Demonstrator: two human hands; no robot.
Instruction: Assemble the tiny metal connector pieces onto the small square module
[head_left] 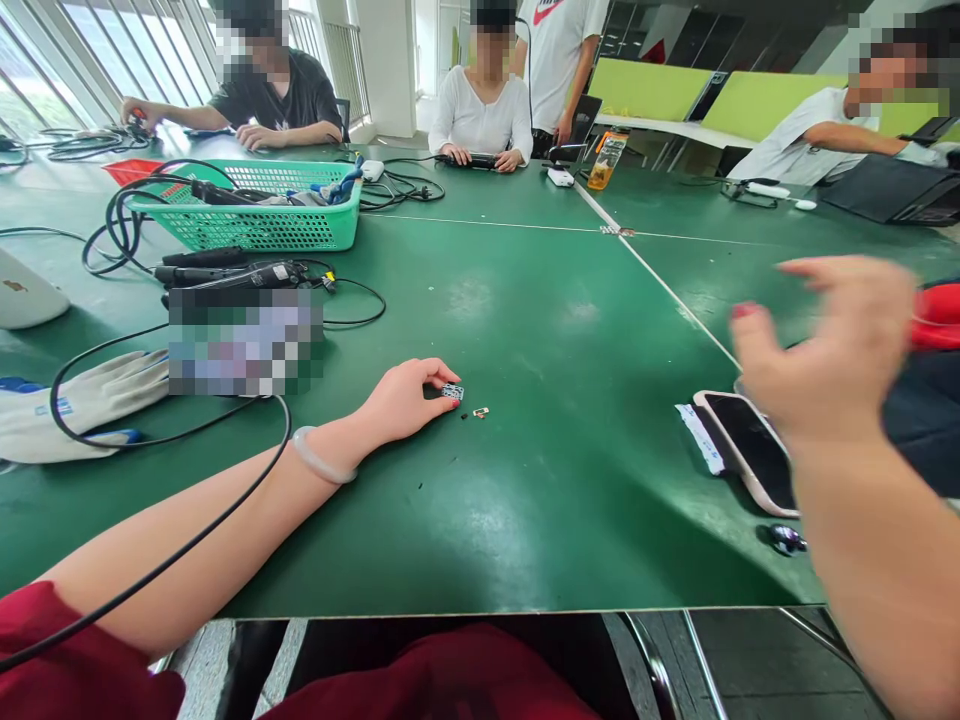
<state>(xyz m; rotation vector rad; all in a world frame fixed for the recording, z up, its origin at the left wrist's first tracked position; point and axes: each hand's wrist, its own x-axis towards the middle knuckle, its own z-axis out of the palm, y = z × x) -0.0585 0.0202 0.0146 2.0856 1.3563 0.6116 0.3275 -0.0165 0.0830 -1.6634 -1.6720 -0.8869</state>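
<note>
My left hand [405, 400] rests on the green table, its thumb and fingers pinching a small grey-and-black part with a patterned face [452, 391]; its exact kind is too small to make out. Just right of these fingertips lie a tiny white-and-copper piece [481, 412] and a tiny black bit [463, 416]. My right hand [832, 340] is raised above the table's right side, blurred a little, with thumb and fingers apart and nothing between them. Below and behind it lies a phone in a pale case [750, 450], partly covered by my wrist.
A green basket [270, 235] with cables and tools stands at the back left. Nearer are black handheld tools [232, 275], a white work glove [82, 405] and a looping black cable [289, 430]. A shiny dark object [786, 539] lies near the right front edge. Several people are around the table.
</note>
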